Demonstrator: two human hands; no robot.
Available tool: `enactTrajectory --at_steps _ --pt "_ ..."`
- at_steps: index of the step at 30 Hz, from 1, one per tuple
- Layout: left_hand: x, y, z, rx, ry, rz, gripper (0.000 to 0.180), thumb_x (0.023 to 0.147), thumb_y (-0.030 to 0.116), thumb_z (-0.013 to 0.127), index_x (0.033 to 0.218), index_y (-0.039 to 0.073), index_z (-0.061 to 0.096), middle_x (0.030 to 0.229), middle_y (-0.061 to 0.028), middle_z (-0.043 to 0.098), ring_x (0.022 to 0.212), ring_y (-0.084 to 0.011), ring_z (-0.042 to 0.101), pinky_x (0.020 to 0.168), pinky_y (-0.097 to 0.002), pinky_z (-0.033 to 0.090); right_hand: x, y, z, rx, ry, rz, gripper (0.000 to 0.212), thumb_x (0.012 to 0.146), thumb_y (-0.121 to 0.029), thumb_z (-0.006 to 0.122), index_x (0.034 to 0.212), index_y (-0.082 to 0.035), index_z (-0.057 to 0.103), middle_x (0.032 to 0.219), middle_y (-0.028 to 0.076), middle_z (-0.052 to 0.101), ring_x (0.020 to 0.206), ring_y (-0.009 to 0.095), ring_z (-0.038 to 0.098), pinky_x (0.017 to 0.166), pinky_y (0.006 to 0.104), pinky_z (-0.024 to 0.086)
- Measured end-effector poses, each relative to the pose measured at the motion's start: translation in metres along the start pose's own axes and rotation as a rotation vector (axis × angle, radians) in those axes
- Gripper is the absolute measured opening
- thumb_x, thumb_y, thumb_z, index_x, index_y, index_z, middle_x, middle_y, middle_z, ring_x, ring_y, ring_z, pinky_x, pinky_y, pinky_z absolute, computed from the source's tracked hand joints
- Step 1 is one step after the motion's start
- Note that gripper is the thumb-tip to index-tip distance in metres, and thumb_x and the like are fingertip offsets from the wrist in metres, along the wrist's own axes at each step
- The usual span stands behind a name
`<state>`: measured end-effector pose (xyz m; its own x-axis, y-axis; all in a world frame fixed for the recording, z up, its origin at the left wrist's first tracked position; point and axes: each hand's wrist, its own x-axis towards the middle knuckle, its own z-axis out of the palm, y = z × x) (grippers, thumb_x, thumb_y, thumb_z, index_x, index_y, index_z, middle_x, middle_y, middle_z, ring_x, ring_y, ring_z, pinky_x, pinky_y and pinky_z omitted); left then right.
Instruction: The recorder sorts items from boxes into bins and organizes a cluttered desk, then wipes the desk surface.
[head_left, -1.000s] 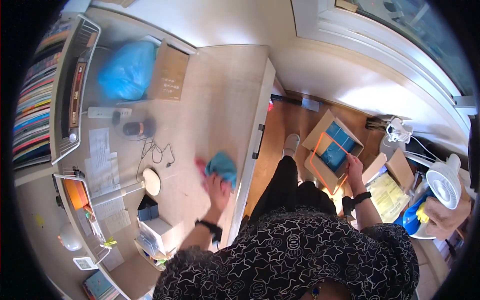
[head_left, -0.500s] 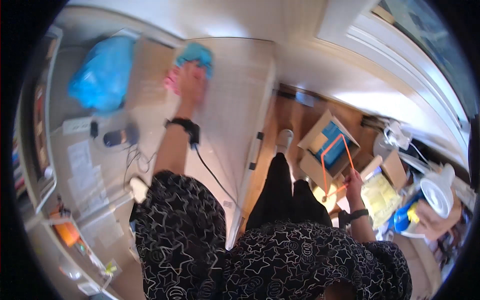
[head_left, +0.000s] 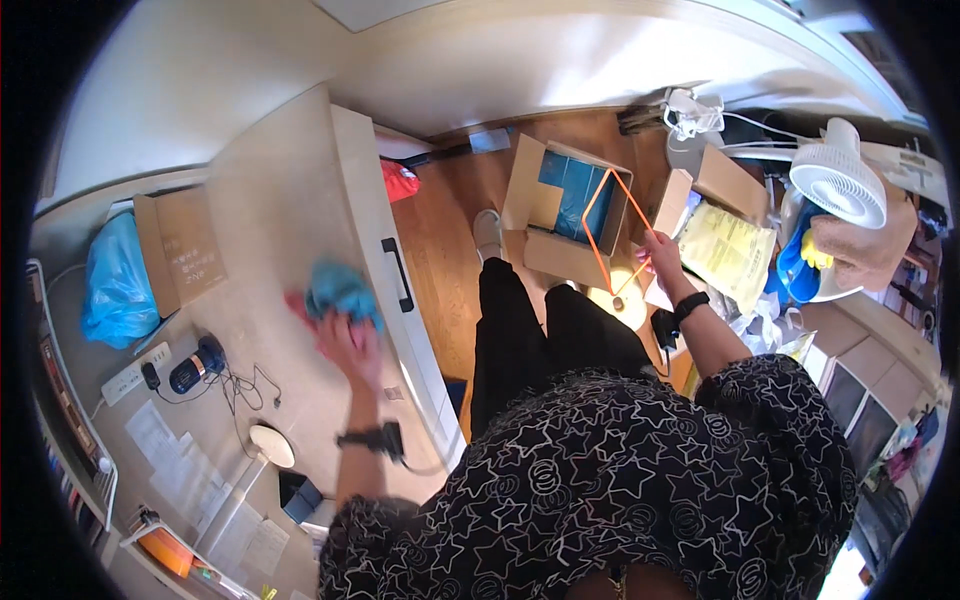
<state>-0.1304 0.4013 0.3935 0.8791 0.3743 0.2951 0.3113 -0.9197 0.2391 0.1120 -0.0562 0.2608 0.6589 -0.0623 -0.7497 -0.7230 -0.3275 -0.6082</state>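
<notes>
Head view: left hand (head_left: 352, 346) lies over a teal-and-pink cloth (head_left: 342, 290) on the pale desktop (head_left: 268, 205); blur obscures finger closure. Right hand (head_left: 660, 258) pinches an orange angular loop (head_left: 632, 201), fingers closed, beside an open carton (head_left: 562, 257).

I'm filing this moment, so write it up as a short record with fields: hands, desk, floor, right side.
left hand: on a teal and pink cloth, slightly blurred; grip unclear
right hand: holding a thin orange frame
desk: light-coloured; bears the cloth, a blue plastic bag and a white power strip
floor: wood-toned; an open cardboard box with blue contents
right side: white fan, yellow package
</notes>
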Motion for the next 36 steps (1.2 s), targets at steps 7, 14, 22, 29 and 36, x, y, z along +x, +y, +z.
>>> enactTrajectory --at_steps 7,14,22,29,36 --pt "-0.145 0.046 -0.041 0.046 -0.098 -0.533 0.043 0.081 0.028 0.055 0.109 -0.004 0.048 0.117 -0.0275 0.042 0.111 -0.0415 0.036 0.096 -0.0519 0.024 0.043 0.039 -0.006 -0.015 -0.025 0.148 0.032 0.087 -0.033 0.047 0.102 -0.007 0.056 0.064 0.005 0.059 0.053 0.013 0.055 0.043 0.0252 0.04" --pt "-0.132 0.034 -0.041 0.27 -0.139 0.22 0.038 0.085 0.031 0.049 0.11 0.004 0.039 0.108 -0.0251 0.038 0.102 -0.0465 0.037 0.084 -0.0621 0.031 0.123 0.061 0.04 0.156 -0.022 0.351 0.028 0.088 -0.033 0.045 0.107 -0.014 0.05 0.068 0.005 0.059 0.055 0.013 0.054 0.047 0.027 0.042" --pt "-0.135 0.035 -0.038 0.284 -0.327 0.144 0.051 0.086 0.037 0.049 0.125 0.011 0.029 0.119 -0.0199 0.035 0.109 -0.0421 0.034 0.09 -0.0579 0.027 0.229 0.117 0.071 0.31 -0.041 0.384 0.025 0.086 -0.024 0.046 0.106 -0.009 0.049 0.061 0.009 0.054 0.04 0.016 0.045 0.03 0.028 0.033" --pt "-0.14 0.034 -0.043 0.289 -0.326 0.062 0.055 0.086 0.039 0.049 0.131 0.019 0.027 0.126 -0.0163 0.036 0.117 -0.0385 0.03 0.096 -0.0549 0.023 0.252 0.14 0.075 -0.368 0.295 0.333 0.045 0.083 -0.03 0.054 0.116 -0.001 0.042 0.111 0.021 0.053 0.101 0.035 0.053 0.079 0.0444 0.047" --pt "-0.135 0.03 -0.042 0.263 -0.182 0.178 0.04 0.089 0.029 0.044 0.122 0.009 0.032 0.113 -0.0154 0.042 0.103 -0.0381 0.042 0.084 -0.0607 0.033 0.113 0.083 0.158 -0.559 0.076 -0.3 0.056 0.079 -0.024 0.061 0.124 0.001 0.04 0.114 0.025 0.049 0.105 0.035 0.049 0.088 0.0391 0.04"
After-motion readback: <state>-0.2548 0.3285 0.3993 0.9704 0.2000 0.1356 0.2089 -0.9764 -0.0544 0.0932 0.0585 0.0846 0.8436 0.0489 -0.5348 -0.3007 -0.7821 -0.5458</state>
